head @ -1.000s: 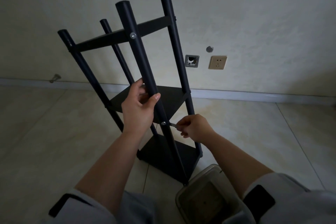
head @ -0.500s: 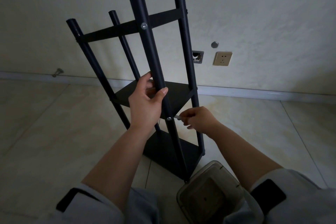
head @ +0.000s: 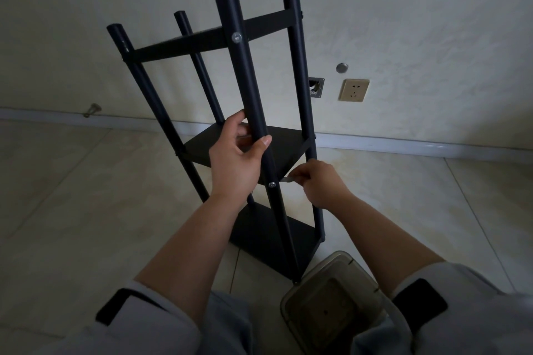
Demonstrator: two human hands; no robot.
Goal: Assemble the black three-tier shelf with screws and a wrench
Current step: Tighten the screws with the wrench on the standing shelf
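Observation:
The black three-tier shelf [head: 297, 72] stands upright on the tiled floor, four poles joined by three shelf boards. My left hand [head: 235, 158] is wrapped around the nearest pole just above the middle tier. A silver screw [head: 271, 184] sits in that pole at the middle tier, another screw [head: 236, 37] at the top tier. My right hand [head: 320, 183] pinches a small silver wrench [head: 286, 179], whose tip shows just right of the lower screw. Whether the wrench touches the screw I cannot tell.
A clear plastic container [head: 331, 302] sits on the floor by my knees, right at the shelf's base. The wall behind carries a socket [head: 354, 90], a square opening [head: 315, 87] and a white baseboard. Tiled floor extends left and right.
The view has shifted, so the shelf sits more upright and centred in frame. My right hand with the wrench has drawn slightly away to the right of the screw. The left grip is unchanged.

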